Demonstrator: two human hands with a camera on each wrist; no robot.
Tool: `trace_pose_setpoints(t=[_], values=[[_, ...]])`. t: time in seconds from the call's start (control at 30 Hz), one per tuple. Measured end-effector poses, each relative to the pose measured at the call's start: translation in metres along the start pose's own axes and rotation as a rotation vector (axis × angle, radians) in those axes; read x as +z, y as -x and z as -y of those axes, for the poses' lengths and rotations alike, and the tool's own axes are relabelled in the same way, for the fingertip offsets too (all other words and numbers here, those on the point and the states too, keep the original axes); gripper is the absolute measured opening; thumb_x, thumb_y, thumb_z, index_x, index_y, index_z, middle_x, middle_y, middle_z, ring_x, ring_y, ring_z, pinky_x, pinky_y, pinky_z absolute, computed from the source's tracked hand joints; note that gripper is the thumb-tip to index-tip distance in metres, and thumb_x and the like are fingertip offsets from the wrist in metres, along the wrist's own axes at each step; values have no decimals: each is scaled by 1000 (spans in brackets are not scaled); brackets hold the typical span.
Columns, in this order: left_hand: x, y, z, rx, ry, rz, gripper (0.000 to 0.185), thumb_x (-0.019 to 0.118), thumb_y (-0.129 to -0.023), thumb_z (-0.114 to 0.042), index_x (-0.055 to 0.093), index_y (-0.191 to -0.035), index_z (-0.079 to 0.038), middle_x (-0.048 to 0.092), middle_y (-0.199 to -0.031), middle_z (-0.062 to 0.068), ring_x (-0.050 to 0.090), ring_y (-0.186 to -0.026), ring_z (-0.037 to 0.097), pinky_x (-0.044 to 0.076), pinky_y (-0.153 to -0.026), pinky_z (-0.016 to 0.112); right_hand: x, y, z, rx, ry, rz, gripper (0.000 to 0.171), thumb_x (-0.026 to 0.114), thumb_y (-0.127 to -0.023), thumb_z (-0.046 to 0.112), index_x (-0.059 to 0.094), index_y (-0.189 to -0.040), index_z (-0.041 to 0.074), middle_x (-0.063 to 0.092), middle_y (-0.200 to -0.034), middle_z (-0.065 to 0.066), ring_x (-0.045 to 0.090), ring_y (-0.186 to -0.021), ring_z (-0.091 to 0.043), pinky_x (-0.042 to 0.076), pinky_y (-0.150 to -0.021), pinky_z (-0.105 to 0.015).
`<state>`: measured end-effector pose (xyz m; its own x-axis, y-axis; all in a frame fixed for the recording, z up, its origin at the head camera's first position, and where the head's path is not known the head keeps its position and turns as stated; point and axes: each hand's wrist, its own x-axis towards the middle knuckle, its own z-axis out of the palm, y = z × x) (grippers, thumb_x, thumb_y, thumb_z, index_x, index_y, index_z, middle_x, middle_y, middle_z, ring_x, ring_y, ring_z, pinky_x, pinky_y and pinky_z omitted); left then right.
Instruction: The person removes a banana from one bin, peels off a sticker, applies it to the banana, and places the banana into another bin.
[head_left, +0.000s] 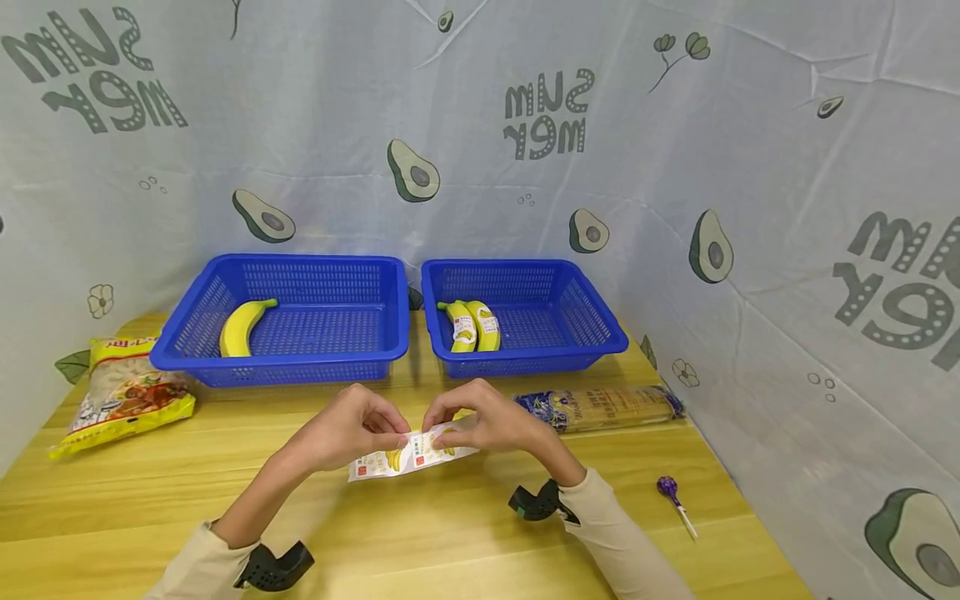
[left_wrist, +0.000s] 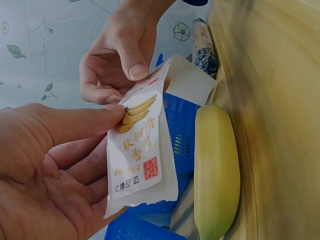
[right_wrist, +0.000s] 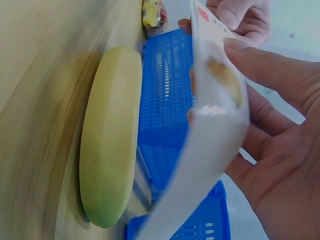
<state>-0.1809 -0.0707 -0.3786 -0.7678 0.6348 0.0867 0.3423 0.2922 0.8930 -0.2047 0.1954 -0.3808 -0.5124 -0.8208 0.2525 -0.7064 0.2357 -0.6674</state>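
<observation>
Between my two hands is a short strip of white banana stickers (head_left: pixel 412 454), printed with yellow bananas and red squares. My left hand (head_left: pixel 345 429) pinches it near its middle, thumb (left_wrist: pixel 95 122) over the printed face. Close beside it, my right hand (head_left: pixel 487 421) pinches the strip between thumb and fingers. In the right wrist view the backing's blank end (right_wrist: pixel 195 160) hangs toward the camera. A plain yellow banana (left_wrist: pixel 216 170) lies on the table near the strip in both wrist views; my hands hide it in the head view.
A left blue basket (head_left: pixel 279 368) contains one banana (head_left: pixel 243 327). The right blue basket (head_left: pixel 525 362) contains two stickered bananas (head_left: pixel 487 327). A yellow food bag (head_left: pixel 127 392) lies left, a long noodle pack (head_left: pixel 615 407) right, and a purple lollipop (head_left: pixel 667 487) near the right edge.
</observation>
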Motion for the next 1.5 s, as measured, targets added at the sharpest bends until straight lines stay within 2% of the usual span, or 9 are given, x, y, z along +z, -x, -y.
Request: trace_pose_setpoints(t=[0.23,0.67,1.1,1.2,1.5], values=[[2,-1,1,8,9,18,5,81,-95,-3,82,-98,0,80,-88,5,75,-80,15,61,-70,27,4,-1,1,-16,-10,-12,14,86,-91,2,80,-104,4,81,-99,-6,73,-92,-5,63,-87,-27],[5,-3,1,61,63,61,5,78,-96,1,80,-99,5,80,-89,8,73,-82,14,62,-78,27,8,-3,4,-37,-47,-8,14,83,-92,0,80,-106,2,81,-100,-8,72,-91,-4,64,-84,-29],[3,-2,1,38,84,74,7,76,-98,0,80,-101,4,80,-90,9,73,-82,15,62,-78,28,8,-3,4,-40,-47,-13,8,83,-92,-2,80,-99,2,79,-94,-8,72,-91,-4,63,-85,-27],[3,-2,2,45,91,77,7,76,-98,0,79,-101,6,80,-90,9,72,-83,14,62,-77,27,9,-3,4,-49,-48,-26,11,83,-92,-2,80,-101,2,80,-96,-8,73,-92,-5,64,-86,-28],[7,-5,6,9,179,137,9,72,-100,3,78,-105,8,80,-94,12,72,-85,15,58,-72,25,9,-4,5,-89,-49,-36,13,83,-93,-1,81,-105,1,81,-101,-9,74,-92,-9,64,-85,-29]])
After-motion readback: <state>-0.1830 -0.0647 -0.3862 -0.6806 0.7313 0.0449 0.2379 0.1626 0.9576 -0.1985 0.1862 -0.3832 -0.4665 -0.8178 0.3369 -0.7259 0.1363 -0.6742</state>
